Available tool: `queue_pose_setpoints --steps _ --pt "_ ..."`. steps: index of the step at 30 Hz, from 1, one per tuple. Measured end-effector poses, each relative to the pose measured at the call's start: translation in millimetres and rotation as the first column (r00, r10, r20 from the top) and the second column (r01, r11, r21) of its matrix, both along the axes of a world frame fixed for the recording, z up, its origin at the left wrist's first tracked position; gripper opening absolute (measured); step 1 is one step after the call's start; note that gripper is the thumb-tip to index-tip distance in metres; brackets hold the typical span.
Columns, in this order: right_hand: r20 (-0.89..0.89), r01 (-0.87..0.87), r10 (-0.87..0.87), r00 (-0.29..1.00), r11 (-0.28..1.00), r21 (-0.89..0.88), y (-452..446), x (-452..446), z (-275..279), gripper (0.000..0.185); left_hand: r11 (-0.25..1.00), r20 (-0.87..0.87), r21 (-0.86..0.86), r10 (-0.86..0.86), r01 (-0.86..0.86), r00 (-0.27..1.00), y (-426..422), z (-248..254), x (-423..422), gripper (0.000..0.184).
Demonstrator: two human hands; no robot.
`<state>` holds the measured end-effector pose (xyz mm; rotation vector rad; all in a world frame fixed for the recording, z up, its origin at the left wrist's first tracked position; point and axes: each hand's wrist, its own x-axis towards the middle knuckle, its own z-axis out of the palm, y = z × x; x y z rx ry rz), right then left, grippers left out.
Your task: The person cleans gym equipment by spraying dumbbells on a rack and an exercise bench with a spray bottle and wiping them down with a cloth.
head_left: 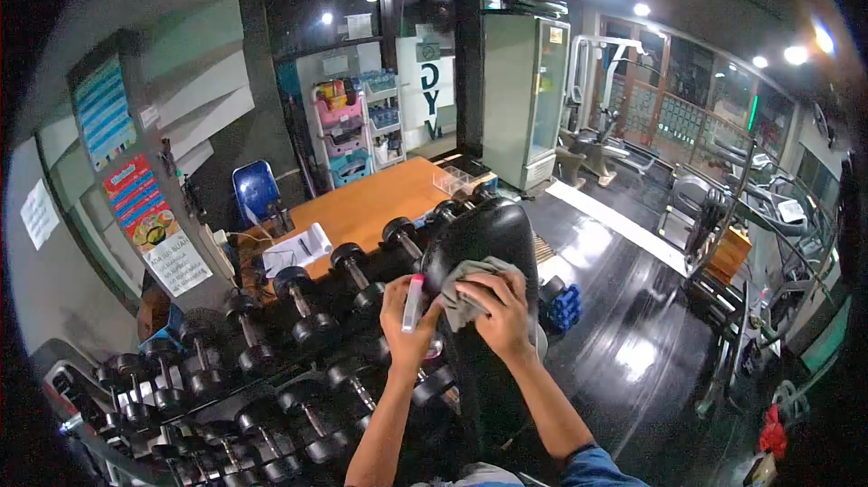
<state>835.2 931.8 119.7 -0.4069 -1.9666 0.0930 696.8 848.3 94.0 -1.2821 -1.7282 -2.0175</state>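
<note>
My left hand [404, 329] is closed around a spray bottle [413, 304] with a whitish, see-through head and a pink tip. Most of the bottle's body is hidden beneath the hand. A crumpled grey cloth [463, 295] lies under my right hand [500, 313], whose fingers grip it and press it against a black padded backrest [488, 232]. The backrest stands upright in front of me, its upper end shiny. The left fingers are close to the pad's left edge; I cannot tell whether they touch it.
Racked dumbbells [305, 311] fill the left side in two rows. Behind them is an orange-brown desk [371, 207] with papers [298, 252] and a blue chair [257, 190]. A fridge [515, 98] stands farther back. Blue weights [565, 308] lie on the dark floor [601, 378]; exercise machines line the right.
</note>
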Motion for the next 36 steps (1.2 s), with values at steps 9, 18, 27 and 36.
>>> queue_pose_setpoints --steps 9,18,27,36 --pt "0.170 0.033 -0.054 0.984 0.992 0.126 5 -30 69 0.031 0.995 0.186 -0.101 0.013 0.006 0.982 0 -9 7 0.038" --pt "0.479 -0.090 0.019 0.878 0.988 0.125 37 -50 102 0.021 0.987 0.190 -0.149 0.082 -0.054 0.978 -1 -10 11 0.039" --pt "0.541 -0.363 0.180 0.822 0.897 0.254 34 -37 94 0.025 1.000 0.268 -0.001 -0.011 0.011 0.963 4 -18 10 0.040" --pt "0.225 -0.178 0.134 0.965 0.967 0.185 45 -15 71 0.034 0.991 0.253 -0.127 0.080 -0.048 0.964 -4 -6 15 0.035"
